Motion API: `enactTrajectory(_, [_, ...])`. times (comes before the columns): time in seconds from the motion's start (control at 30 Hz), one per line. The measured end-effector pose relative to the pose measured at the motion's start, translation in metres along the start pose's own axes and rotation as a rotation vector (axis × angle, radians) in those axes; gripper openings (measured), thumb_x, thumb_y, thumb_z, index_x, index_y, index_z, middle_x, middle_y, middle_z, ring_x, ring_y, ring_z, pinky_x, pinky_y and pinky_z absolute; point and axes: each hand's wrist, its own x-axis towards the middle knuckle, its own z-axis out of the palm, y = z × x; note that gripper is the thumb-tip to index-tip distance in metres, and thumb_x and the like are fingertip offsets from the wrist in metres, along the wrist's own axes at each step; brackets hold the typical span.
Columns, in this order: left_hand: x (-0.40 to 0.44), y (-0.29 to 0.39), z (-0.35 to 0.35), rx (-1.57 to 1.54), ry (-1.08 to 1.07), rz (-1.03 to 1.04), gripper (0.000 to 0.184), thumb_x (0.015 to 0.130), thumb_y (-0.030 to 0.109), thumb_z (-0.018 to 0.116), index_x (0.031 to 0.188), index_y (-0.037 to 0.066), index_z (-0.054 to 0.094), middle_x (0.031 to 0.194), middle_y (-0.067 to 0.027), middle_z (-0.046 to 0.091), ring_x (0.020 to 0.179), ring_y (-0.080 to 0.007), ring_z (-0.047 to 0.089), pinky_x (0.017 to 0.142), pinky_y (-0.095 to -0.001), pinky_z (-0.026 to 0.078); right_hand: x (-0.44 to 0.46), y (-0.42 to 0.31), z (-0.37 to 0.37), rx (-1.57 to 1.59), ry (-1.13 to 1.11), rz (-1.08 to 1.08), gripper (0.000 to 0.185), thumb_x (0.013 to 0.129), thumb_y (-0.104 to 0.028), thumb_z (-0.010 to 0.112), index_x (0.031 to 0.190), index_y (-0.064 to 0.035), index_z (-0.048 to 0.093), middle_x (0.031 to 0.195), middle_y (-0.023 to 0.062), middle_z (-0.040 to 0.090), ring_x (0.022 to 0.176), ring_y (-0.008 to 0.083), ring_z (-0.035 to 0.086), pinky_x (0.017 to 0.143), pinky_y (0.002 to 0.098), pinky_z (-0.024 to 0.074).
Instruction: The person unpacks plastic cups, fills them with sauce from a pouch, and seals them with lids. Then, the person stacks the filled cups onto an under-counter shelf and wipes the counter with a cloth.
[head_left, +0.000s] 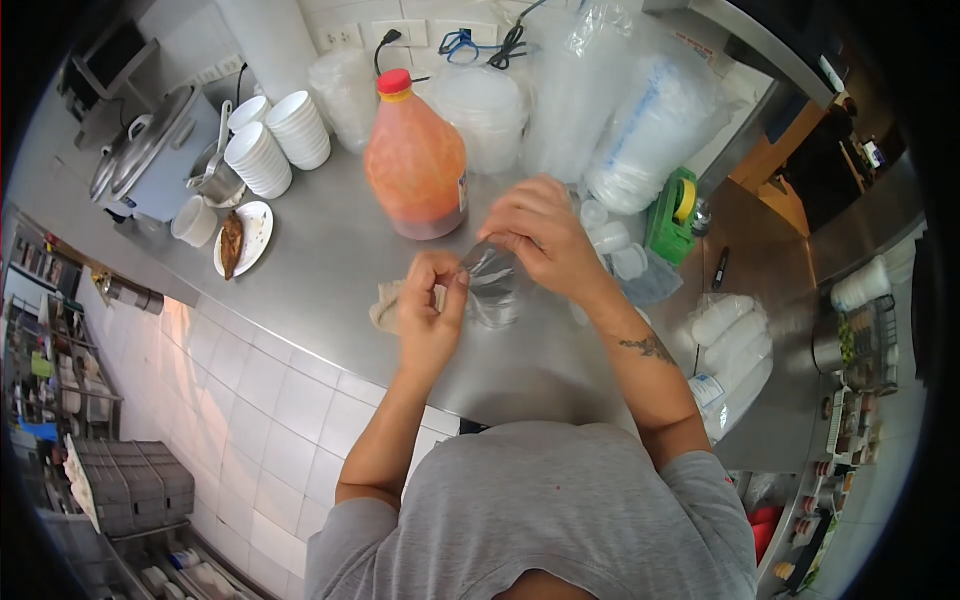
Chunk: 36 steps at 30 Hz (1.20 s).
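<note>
Between my two hands a small clear plastic bag [492,290] hangs over the steel counter [330,290]. My left hand [435,295] pinches its left upper edge, and my right hand [535,230] pinches the top from the right. Just behind the hands stands a large jug [415,160] of orange-red liquid with a red cap. Beside my left hand, partly hidden by it, lies a beige cloth [385,308]. Small clear plastic cups [628,260] lie to the right of my right hand.
White foam cups [258,160], a plate [258,235] with a brown food piece and a large pot [165,150] are at left. Bagged clear containers [640,130] line the back. A green tape dispenser [672,220], a black marker [721,268] and bagged cups [735,350] sit right.
</note>
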Motion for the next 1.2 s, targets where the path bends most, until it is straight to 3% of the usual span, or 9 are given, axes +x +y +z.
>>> enactTrajectory(0.3, [-0.018, 0.010, 0.019, 0.135, 0.047, 0.198, 0.012, 0.079, -0.009, 0.061, 0.084, -0.001, 0.054, 0.080, -0.0109, 0.053, 0.066, -0.0183, 0.050, 0.058, -0.0276, 0.042, -0.027, -0.011, -0.011, -0.009, 0.025, 0.068, 0.008, 0.074, -0.010, 0.069, 0.080, -0.0153, 0.067, 0.086, -0.0051, 0.063, 0.101, 0.0189, 0.055, 0.105, 0.0476, 0.0238])
enactTrajectory(0.53, [-0.018, 0.010, 0.025, 0.156, 0.116, 0.213, 0.012, 0.080, -0.009, 0.061, 0.081, -0.001, 0.052, 0.078, -0.0112, 0.051, 0.064, -0.0187, 0.049, 0.055, -0.0275, 0.042, -0.043, -0.024, 0.007, -0.187, 0.191, 0.018, 0.010, 0.077, -0.007, 0.063, 0.085, -0.0135, 0.063, 0.086, -0.0012, 0.060, 0.098, 0.0194, 0.056, 0.100, 0.0459, 0.0264])
enactTrajectory(0.63, [-0.020, 0.014, 0.026, 0.206, 0.124, 0.196, 0.010, 0.083, -0.008, 0.059, 0.082, 0.000, 0.051, 0.081, -0.0081, 0.052, 0.068, -0.0131, 0.048, 0.061, -0.0241, 0.041, -0.047, -0.025, 0.017, -0.266, 0.257, -0.007, 0.012, 0.077, -0.006, 0.062, 0.087, -0.0118, 0.061, 0.088, 0.0009, 0.057, 0.097, 0.0201, 0.055, 0.097, 0.0447, 0.0286])
enactTrajectory(0.73, [-0.019, 0.012, 0.030, 0.216, 0.162, 0.222, 0.014, 0.077, -0.010, 0.060, 0.081, -0.001, 0.051, 0.077, -0.0112, 0.050, 0.064, -0.0210, 0.049, 0.054, -0.0296, 0.042, -0.050, -0.026, 0.022, -0.298, 0.274, -0.023, 0.013, 0.078, -0.006, 0.061, 0.089, -0.0106, 0.059, 0.090, 0.0032, 0.056, 0.095, 0.0216, 0.054, 0.093, 0.0441, 0.0303])
enactTrajectory(0.93, [-0.024, 0.010, 0.029, 0.300, 0.145, 0.292, 0.016, 0.073, -0.011, 0.061, 0.081, 0.000, 0.052, 0.077, -0.0116, 0.049, 0.064, -0.0242, 0.048, 0.054, -0.0320, 0.040, -0.050, -0.026, 0.030, -0.364, 0.319, -0.004, 0.013, 0.079, -0.006, 0.059, 0.092, -0.0086, 0.058, 0.092, 0.0060, 0.055, 0.089, 0.0237, 0.053, 0.089, 0.0438, 0.0333])
enactTrajectory(1.03, [-0.024, 0.010, 0.023, 0.383, 0.136, 0.317, 0.013, 0.079, -0.010, 0.060, 0.081, -0.001, 0.051, 0.079, -0.0094, 0.051, 0.064, -0.0154, 0.049, 0.054, -0.0249, 0.042, -0.047, -0.028, 0.035, -0.332, 0.332, 0.015, 0.011, 0.080, -0.006, 0.059, 0.091, -0.0082, 0.057, 0.092, 0.0063, 0.055, 0.089, 0.0246, 0.052, 0.089, 0.0440, 0.0339])
enactTrajectory(1.13, [-0.028, 0.014, 0.017, 0.287, 0.035, 0.175, 0.016, 0.076, -0.006, 0.063, 0.088, 0.000, 0.054, 0.080, -0.0125, 0.050, 0.066, -0.0239, 0.048, 0.058, -0.0310, 0.041, -0.047, -0.022, 0.031, -0.217, 0.290, 0.038, 0.009, 0.081, -0.007, 0.058, 0.090, -0.0083, 0.057, 0.092, 0.0062, 0.055, 0.090, 0.0252, 0.053, 0.092, 0.0446, 0.0339])
enactTrajectory(1.2, [-0.028, 0.018, 0.002, 0.327, -0.094, 0.077, 0.016, 0.079, 0.003, 0.063, 0.092, 0.000, 0.054, 0.083, -0.0135, 0.053, 0.069, -0.0261, 0.051, 0.060, -0.0332, 0.044, -0.048, -0.021, 0.019, -0.171, 0.237, 0.049, 0.009, 0.081, -0.006, 0.058, 0.090, -0.0084, 0.057, 0.092, 0.0059, 0.055, 0.091, 0.0254, 0.053, 0.094, 0.0453, 0.0339])
